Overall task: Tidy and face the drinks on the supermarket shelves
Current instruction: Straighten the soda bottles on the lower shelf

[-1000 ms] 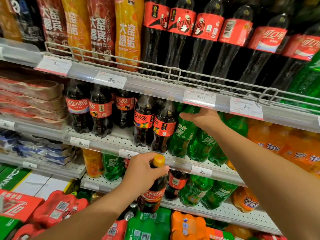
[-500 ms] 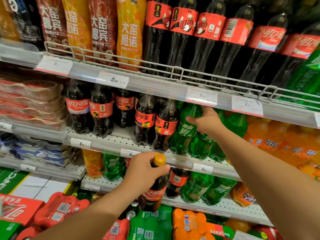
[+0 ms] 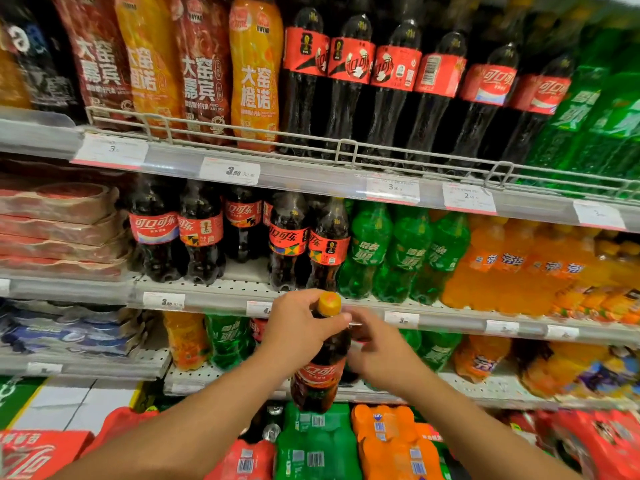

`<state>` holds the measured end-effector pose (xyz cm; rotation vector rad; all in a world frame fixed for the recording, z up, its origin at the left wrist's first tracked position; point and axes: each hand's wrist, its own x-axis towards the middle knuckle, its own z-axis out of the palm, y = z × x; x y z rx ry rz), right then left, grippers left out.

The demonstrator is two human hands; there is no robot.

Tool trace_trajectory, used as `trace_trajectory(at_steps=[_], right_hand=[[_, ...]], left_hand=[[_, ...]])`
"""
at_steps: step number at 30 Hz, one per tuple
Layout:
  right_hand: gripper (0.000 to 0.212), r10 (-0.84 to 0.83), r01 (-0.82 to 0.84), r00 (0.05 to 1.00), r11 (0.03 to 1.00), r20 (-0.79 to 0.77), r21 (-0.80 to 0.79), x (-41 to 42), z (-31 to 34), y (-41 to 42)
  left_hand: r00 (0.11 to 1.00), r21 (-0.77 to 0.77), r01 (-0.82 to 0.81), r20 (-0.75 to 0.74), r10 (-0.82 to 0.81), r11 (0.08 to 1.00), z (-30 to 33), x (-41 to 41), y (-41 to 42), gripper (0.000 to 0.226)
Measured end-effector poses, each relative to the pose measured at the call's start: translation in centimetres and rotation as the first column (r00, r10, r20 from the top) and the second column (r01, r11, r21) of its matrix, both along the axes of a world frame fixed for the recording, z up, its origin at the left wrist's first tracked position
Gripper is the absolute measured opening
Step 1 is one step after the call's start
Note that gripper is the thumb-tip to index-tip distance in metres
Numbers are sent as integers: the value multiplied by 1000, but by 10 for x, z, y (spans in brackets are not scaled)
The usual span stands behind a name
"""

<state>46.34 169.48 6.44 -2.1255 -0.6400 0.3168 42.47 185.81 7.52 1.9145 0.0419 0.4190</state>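
Now, bottle in hand: a dark cola bottle [image 3: 320, 372] with a yellow-orange cap and red label, held in front of the shelving, its neck level with the middle shelf's rail [image 3: 450, 322] and its base hanging before the shelf below.
Long axis: close to upright, cap up, label turned roughly toward the camera.
Left hand: the left hand [image 3: 298, 327] grips the bottle at neck and shoulder, fingers curled round it just under the cap.
Right hand: the right hand [image 3: 375, 348] sits just right of the bottle, blurred, fingers loosely spread; whether it touches the bottle I cannot tell, and it grasps nothing that shows.
Key relation: the bottle lies directly left of the right hand's fingers, level with them; the left hand alone carries it, so the right is the free one, probably for steadying or turning the body.
Likely home: the cola row [image 3: 287, 242] stands up and slightly left of the bottle.
Beyond the bottle: green bottles [image 3: 408, 251] up and right, orange bottles [image 3: 519, 265] further right.
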Motion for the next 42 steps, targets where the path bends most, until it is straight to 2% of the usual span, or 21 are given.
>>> trace_trajectory(at_steps=[2, 4, 8, 15, 20, 25, 29, 32, 34, 35, 37, 40, 41, 42], right_hand=[[65, 110, -106, 994, 985, -26, 133, -23, -3, 7], [63, 101, -97, 995, 981, -13, 170, -35, -2, 13], [56, 74, -81, 994, 993, 76, 90, -42, 2, 15], [48, 192, -197, 977, 979, 94, 53, -66, 20, 25], [60, 46, -59, 990, 994, 134, 91, -86, 21, 38], [60, 67, -74, 982, 997, 175, 36, -85, 30, 68], [57, 37, -62, 975, 992, 219, 110, -87, 33, 108], [66, -9, -22, 976, 991, 219, 135, -82, 43, 141], [67, -17, -10, 976, 993, 217, 120, -74, 52, 160], [66, -24, -1, 976, 993, 216, 116, -70, 56, 168], [66, -52, 24, 970, 993, 237, 117, -61, 64, 183], [70, -99, 66, 946, 991, 308, 114, -48, 74, 200], [70, -100, 68, 934, 992, 343, 105, -42, 75, 204], [69, -101, 71, 921, 993, 375, 92, -35, 77, 208]], left_hand=[[1000, -13, -22, -6, 22, 1000, 2, -6, 0, 22], [998, -12, -62, -7, 62, 998, 3, -14, -1, 18], [992, -43, -116, -47, 114, 992, 10, -36, -7, 14], [971, -37, -223, -103, 218, 974, 26, -69, -14, 21], [964, -30, -256, -85, 253, 966, 39, -79, -10, 19], [952, -71, -302, -66, 298, 951, 42, -89, 19, 21], [992, -13, -117, -38, 117, 993, 49, -95, 69, 9], [999, 27, -35, 38, 34, 999, 59, -94, 127, 21], [991, 171, -74, 127, 53, 983, 68, -88, 170, 31], [981, 289, -116, 184, 64, 950, 74, -83, 192, 34], [952, 544, -229, 299, 69, 807, 90, -67, 232, 41], [953, 853, -298, 291, 84, 428, 108, -36, 277, 66], [960, 902, -280, 258, 110, 329, 109, -28, 287, 75], [965, 928, -256, 228, 130, 271, 108, -19, 296, 81]])
